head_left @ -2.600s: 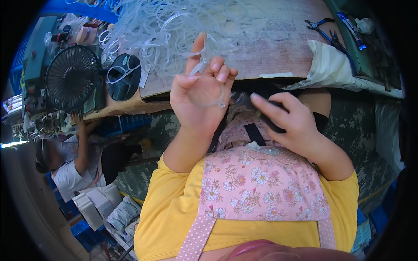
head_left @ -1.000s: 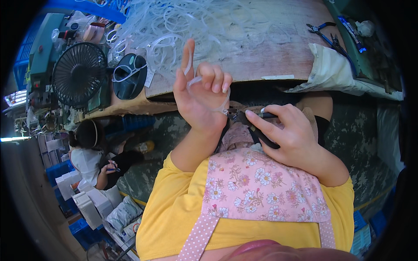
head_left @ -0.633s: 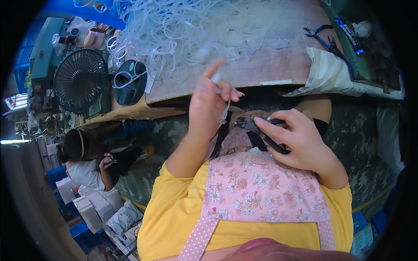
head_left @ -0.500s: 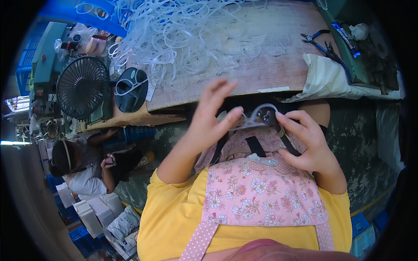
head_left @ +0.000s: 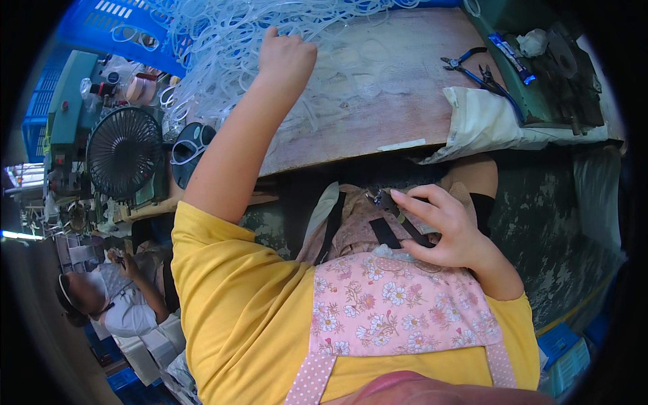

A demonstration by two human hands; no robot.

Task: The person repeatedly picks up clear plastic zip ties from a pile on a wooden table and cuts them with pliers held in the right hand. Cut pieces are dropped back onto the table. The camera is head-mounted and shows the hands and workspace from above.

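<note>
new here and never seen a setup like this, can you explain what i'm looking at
There is no robot here: these are a person's own bare hands. A wide fisheye camera on the person's head looks down, so straight edges bend near the rim.

The left hand is over a tangled heap of clear loops on the table; whether its fingers hold any can't be seen. The right hand, above the lap, holds a dark-handled plier-like tool.

Toward the table's right lie two pliers and a white bag or sheet. A black fan stands at the left.
</note>
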